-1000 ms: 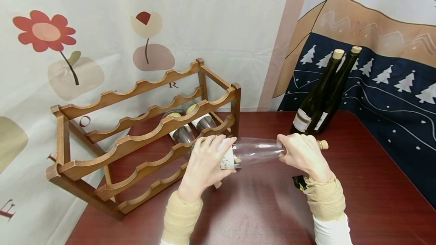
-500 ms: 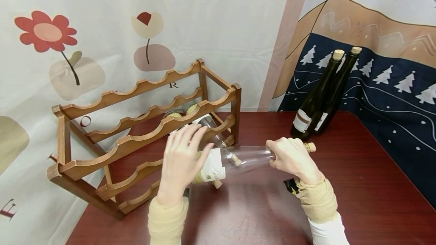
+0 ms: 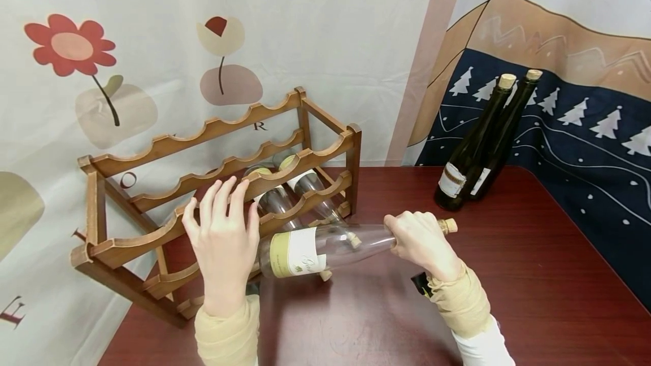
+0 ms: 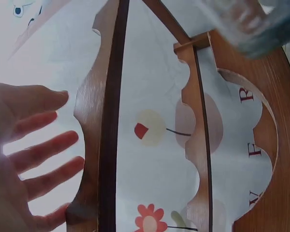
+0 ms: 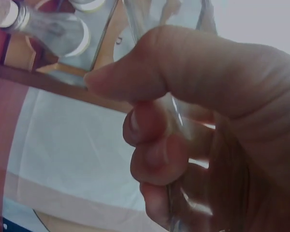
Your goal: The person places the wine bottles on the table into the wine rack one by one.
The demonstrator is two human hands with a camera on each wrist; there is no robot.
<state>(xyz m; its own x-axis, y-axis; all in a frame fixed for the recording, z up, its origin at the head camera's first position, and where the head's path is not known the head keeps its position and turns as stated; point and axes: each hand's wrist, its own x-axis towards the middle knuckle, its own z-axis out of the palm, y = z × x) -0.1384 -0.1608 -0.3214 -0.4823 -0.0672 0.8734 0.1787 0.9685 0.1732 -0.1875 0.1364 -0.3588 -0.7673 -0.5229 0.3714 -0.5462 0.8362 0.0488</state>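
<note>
My right hand (image 3: 422,244) grips the neck of a clear wine bottle (image 3: 341,244), its fingers and thumb curled round the glass in the right wrist view. The bottle lies nearly level in front of the wooden wine rack (image 3: 351,154), with its cork (image 3: 448,226) to the right and its green and white label towards the rack. My left hand (image 3: 224,242) has its fingers spread, off the bottle, over the rack's front rails. In the left wrist view the fingertips (image 4: 70,139) come right beside a scalloped rail (image 4: 99,96).
Two clear bottles (image 3: 277,201) lie in the rack's lower tier at its right end, corks (image 3: 325,274) facing front. Two dark green corked bottles (image 3: 465,157) stand upright at the back right of the red-brown table (image 3: 554,253). A printed curtain (image 3: 335,27) hangs behind.
My left hand has let go of the bottle's label end and moved left to the rack, fingers spreading. The right hand has carried the bottle left and slightly down.
</note>
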